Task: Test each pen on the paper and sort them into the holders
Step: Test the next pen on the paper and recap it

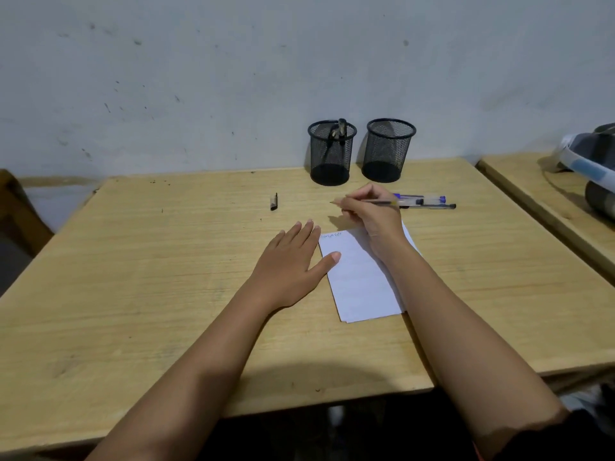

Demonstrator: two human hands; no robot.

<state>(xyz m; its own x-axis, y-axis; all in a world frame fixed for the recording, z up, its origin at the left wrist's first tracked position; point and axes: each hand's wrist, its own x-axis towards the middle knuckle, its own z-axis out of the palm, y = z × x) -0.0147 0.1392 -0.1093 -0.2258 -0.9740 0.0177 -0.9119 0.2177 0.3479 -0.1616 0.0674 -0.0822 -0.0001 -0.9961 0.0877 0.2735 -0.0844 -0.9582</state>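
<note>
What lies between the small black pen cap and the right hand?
Head view: only bare wooden desk between the small black pen cap and the right hand gripping a clear pen.

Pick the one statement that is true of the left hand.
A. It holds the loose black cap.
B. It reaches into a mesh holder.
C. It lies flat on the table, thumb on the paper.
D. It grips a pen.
C: the left hand lies flat on the table with fingers straight, its thumb tip on the edge of the paper. The pen is in the right hand.
</note>
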